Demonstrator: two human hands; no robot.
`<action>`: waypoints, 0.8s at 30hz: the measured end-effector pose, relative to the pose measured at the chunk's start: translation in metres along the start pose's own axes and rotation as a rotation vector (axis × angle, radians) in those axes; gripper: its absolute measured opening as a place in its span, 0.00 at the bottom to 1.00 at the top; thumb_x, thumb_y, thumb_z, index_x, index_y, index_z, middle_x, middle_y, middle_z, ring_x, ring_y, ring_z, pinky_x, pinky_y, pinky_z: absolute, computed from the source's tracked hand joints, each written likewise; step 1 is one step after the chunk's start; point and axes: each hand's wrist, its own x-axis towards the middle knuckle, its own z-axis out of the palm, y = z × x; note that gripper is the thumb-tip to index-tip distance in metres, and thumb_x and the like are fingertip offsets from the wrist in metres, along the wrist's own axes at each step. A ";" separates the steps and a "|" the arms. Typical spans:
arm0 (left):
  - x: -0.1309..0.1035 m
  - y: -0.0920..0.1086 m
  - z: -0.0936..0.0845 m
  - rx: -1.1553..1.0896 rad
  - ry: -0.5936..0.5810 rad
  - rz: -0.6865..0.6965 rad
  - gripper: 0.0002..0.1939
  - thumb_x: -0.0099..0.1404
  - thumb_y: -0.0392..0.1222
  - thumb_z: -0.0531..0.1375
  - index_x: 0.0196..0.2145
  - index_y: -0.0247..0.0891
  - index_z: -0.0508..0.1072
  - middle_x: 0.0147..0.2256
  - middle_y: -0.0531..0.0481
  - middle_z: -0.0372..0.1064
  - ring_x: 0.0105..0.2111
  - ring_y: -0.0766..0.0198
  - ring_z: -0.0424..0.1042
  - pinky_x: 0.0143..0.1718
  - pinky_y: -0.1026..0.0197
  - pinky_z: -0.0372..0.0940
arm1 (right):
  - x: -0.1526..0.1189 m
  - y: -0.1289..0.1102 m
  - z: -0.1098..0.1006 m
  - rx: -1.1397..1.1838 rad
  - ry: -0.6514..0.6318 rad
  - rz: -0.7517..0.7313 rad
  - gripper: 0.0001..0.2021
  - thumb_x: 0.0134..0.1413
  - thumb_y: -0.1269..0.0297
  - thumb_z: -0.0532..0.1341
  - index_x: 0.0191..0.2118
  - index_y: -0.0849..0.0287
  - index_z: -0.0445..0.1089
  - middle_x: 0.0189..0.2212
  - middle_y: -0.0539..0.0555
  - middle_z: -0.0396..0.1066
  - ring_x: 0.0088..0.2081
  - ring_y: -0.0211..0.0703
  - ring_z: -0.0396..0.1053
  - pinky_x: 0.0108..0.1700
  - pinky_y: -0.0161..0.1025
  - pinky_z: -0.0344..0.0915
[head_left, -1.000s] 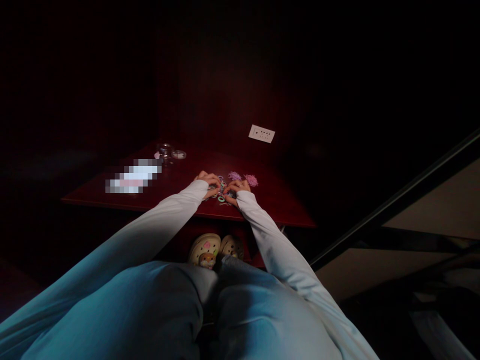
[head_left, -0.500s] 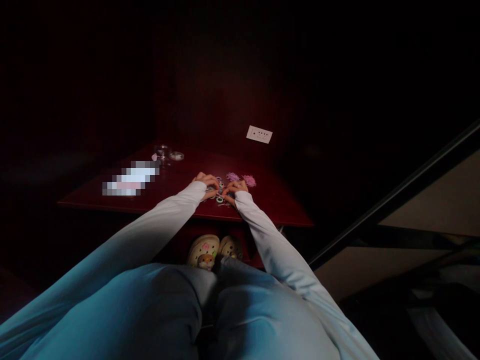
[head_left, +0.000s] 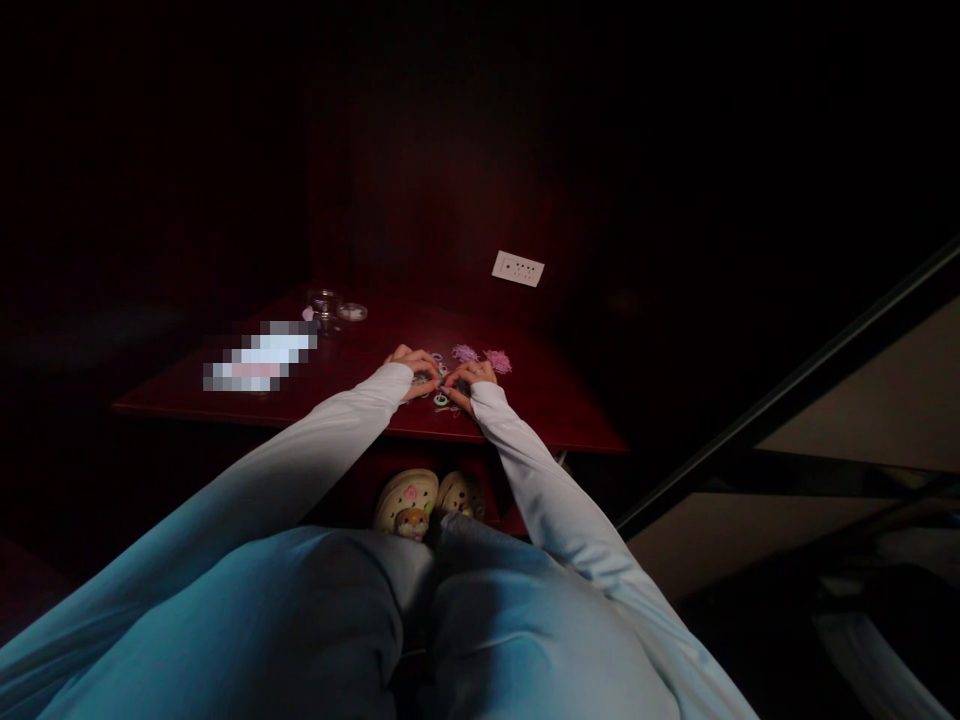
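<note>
Purple bundle (head_left: 465,353) sits beside pink bundle (head_left: 498,361); right hand (head_left: 469,375) near.

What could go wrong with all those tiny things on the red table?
The small mixed pieces lie between the left hand and right hand, near the table's front edge, so some might get nudged off. The purple pile and pink pile sit close together just beyond the right hand, so a bump could mix them.
</note>
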 end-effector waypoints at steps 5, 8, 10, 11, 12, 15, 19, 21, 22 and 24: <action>0.004 -0.007 0.003 0.029 -0.009 -0.029 0.05 0.63 0.45 0.66 0.37 0.48 0.83 0.49 0.53 0.79 0.49 0.52 0.66 0.55 0.47 0.58 | -0.003 -0.001 -0.003 0.028 -0.041 -0.022 0.11 0.62 0.64 0.68 0.49 0.48 0.81 0.49 0.52 0.76 0.53 0.49 0.63 0.59 0.43 0.59; 0.007 -0.010 0.005 0.044 -0.015 -0.047 0.05 0.62 0.45 0.66 0.36 0.48 0.82 0.48 0.53 0.80 0.49 0.52 0.66 0.55 0.47 0.58 | -0.003 -0.001 -0.003 0.033 -0.063 -0.026 0.11 0.60 0.64 0.70 0.47 0.47 0.82 0.48 0.51 0.76 0.53 0.49 0.63 0.60 0.42 0.58; 0.007 -0.011 0.006 0.045 -0.014 -0.039 0.05 0.63 0.45 0.66 0.36 0.48 0.82 0.48 0.53 0.80 0.49 0.52 0.66 0.55 0.47 0.59 | -0.003 -0.002 -0.004 0.034 -0.058 -0.017 0.13 0.59 0.63 0.70 0.50 0.45 0.82 0.49 0.50 0.75 0.53 0.49 0.62 0.60 0.43 0.58; 0.006 -0.011 0.005 0.044 -0.013 -0.032 0.05 0.63 0.45 0.66 0.37 0.48 0.82 0.49 0.53 0.80 0.49 0.51 0.66 0.55 0.47 0.59 | -0.004 -0.002 -0.004 0.037 -0.050 -0.016 0.14 0.59 0.63 0.70 0.51 0.45 0.82 0.50 0.50 0.75 0.53 0.50 0.62 0.59 0.43 0.58; 0.005 -0.010 0.005 0.043 -0.011 -0.027 0.06 0.64 0.45 0.65 0.38 0.48 0.82 0.49 0.53 0.79 0.49 0.51 0.66 0.55 0.47 0.59 | -0.004 -0.003 -0.005 0.041 -0.042 -0.019 0.15 0.60 0.62 0.70 0.52 0.44 0.81 0.50 0.50 0.74 0.54 0.50 0.62 0.59 0.43 0.58; 0.002 -0.007 0.003 0.040 -0.001 -0.018 0.06 0.65 0.44 0.65 0.39 0.48 0.82 0.50 0.52 0.79 0.50 0.51 0.66 0.55 0.47 0.59 | -0.005 -0.004 -0.006 0.050 -0.037 -0.042 0.12 0.62 0.63 0.68 0.50 0.44 0.83 0.49 0.50 0.75 0.54 0.49 0.62 0.60 0.43 0.58; 0.002 -0.006 0.002 0.033 0.013 -0.011 0.06 0.65 0.44 0.65 0.39 0.48 0.82 0.49 0.52 0.79 0.49 0.52 0.66 0.56 0.47 0.58 | -0.005 -0.003 -0.006 0.059 -0.062 -0.026 0.09 0.60 0.64 0.69 0.45 0.45 0.84 0.49 0.49 0.75 0.53 0.49 0.62 0.59 0.43 0.58; 0.002 -0.006 0.002 0.034 0.009 -0.015 0.05 0.65 0.44 0.65 0.38 0.48 0.82 0.49 0.53 0.79 0.49 0.52 0.65 0.55 0.48 0.58 | -0.004 -0.002 -0.006 0.068 -0.069 -0.008 0.08 0.60 0.61 0.69 0.45 0.45 0.84 0.50 0.49 0.75 0.53 0.49 0.62 0.58 0.43 0.58; 0.002 -0.006 0.002 0.035 0.008 -0.015 0.05 0.65 0.43 0.65 0.38 0.48 0.82 0.48 0.53 0.79 0.49 0.52 0.65 0.55 0.48 0.58 | -0.004 -0.001 -0.005 0.072 -0.069 -0.001 0.08 0.61 0.60 0.69 0.45 0.45 0.84 0.50 0.49 0.75 0.53 0.49 0.62 0.58 0.43 0.58; 0.002 -0.006 0.002 0.036 0.010 -0.011 0.05 0.65 0.43 0.65 0.38 0.48 0.82 0.48 0.53 0.79 0.49 0.52 0.65 0.56 0.48 0.58 | -0.003 0.000 -0.004 0.074 -0.063 0.002 0.07 0.61 0.58 0.69 0.44 0.46 0.83 0.50 0.50 0.76 0.53 0.49 0.62 0.58 0.43 0.58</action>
